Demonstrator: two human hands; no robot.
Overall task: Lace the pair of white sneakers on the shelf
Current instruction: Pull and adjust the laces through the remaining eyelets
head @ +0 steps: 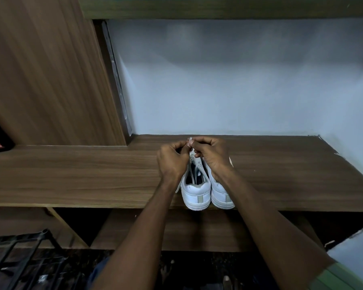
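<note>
Both forearms reach out from under me toward the shelf (71, 176), and up at the far end my left hand (172, 159) and right hand (213, 154) meet, fingers curled, pinching the white lace (190, 140) between their fingertips just above the left sneaker (195, 191). Its tip pokes up between my thumbs. Lace strands run down from my grip into that shoe's open throat, so I judge I am partway through lacing this one; how many eyelets are threaded I cannot tell, since my hands hide the front. The right sneaker (221, 195) sits touching it, heels toward me at the shelf's front edge, mostly under my right wrist, so I cannot see its lacing. Probably it is left to do.

Further out, a wooden side panel (46, 70) rises on the left, a pale wall (228, 91) stands behind, and another shelf board (218, 9) runs overhead. A black rack (19, 252) stands low on the left. Nothing blocks my hands.
</note>
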